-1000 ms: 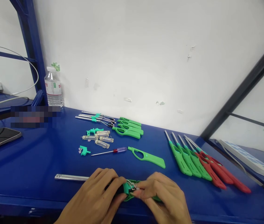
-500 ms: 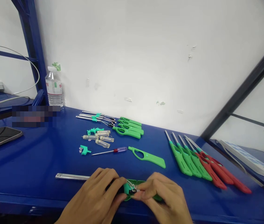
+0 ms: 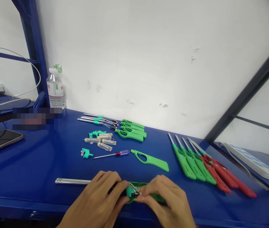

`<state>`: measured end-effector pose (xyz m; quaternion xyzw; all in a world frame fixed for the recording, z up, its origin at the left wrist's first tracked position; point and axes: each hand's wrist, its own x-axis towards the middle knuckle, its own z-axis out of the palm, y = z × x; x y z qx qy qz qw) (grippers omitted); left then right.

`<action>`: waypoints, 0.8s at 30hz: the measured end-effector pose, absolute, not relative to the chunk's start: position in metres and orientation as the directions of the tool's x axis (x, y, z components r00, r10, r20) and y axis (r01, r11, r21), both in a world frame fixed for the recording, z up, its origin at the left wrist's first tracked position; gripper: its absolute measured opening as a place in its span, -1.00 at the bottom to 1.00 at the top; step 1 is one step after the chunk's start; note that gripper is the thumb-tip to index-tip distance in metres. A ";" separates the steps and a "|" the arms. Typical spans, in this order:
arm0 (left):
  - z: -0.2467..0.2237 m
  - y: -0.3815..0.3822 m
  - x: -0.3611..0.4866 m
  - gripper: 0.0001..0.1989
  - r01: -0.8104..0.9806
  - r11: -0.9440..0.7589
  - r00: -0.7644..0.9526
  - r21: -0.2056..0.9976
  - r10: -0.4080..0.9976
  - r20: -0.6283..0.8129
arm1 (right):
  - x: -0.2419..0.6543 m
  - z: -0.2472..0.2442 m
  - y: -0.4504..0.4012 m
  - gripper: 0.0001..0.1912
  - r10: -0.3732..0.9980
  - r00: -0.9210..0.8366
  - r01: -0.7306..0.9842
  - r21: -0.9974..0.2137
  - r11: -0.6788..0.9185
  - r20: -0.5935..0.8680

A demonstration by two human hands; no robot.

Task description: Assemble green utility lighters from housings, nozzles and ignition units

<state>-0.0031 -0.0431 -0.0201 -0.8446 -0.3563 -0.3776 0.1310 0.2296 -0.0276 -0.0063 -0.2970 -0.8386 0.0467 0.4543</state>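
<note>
Near the table's front edge lies an open green lighter shell [image 3: 140,184] with a metal tube [image 3: 72,181] reaching out to the left. My left hand [image 3: 101,196] is closed over the tube's inner end and a teal part [image 3: 129,191], its thumb and fingers pinching there. From the right, my right hand [image 3: 165,198] pinches the small black piece [image 3: 136,193] with pale wires beside the teal part. The right part of the shell is partly hidden under my right hand.
Behind are a screwdriver [image 3: 122,152], a green half shell [image 3: 151,161], clear fuel tanks [image 3: 104,146], teal parts [image 3: 86,153] and metal tubes [image 3: 89,120]. Whole lighters [image 3: 198,163] lie right; a phone [image 3: 1,141] and bottle [image 3: 55,90] stand left.
The metal tube has shifted very slightly to the left. Both hands keep nearly the same place and grip.
</note>
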 end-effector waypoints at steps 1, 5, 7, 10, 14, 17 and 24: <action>-0.020 -0.043 -0.004 -0.78 0.700 -0.713 0.473 0.038 0.503 0.724 | 0.229 -0.006 -0.027 -0.73 0.544 -0.406 0.478 -0.336 0.811 0.735; -0.019 -0.040 -0.006 -0.77 0.696 -0.718 0.511 0.006 0.501 0.698 | 0.228 -0.006 -0.026 -0.67 0.603 -0.377 0.511 -0.385 0.768 0.703; -0.019 -0.040 -0.006 -0.76 0.696 -0.718 0.520 -0.005 0.499 0.693 | 0.228 -0.007 -0.025 -0.64 0.641 -0.353 0.507 -0.437 0.743 0.681; -0.019 -0.041 -0.005 -0.77 0.700 -0.714 0.528 -0.001 0.517 0.674 | 0.227 -0.008 -0.024 -0.62 0.683 -0.325 0.502 -0.493 0.711 0.654; -0.021 -0.042 -0.006 -0.77 0.698 -0.716 0.530 0.015 0.531 0.661 | 0.228 -0.007 -0.024 -0.58 0.689 -0.315 0.517 -0.491 0.701 0.653; -0.023 -0.042 -0.007 -0.75 0.690 -0.722 0.528 0.040 0.541 0.654 | 0.229 -0.007 -0.025 -0.60 0.672 -0.331 0.506 -0.477 0.719 0.662; -0.020 -0.044 -0.009 -0.72 0.688 -0.723 0.517 0.060 0.546 0.659 | 0.235 -0.008 -0.028 -0.74 0.610 -0.376 0.489 -0.409 0.770 0.698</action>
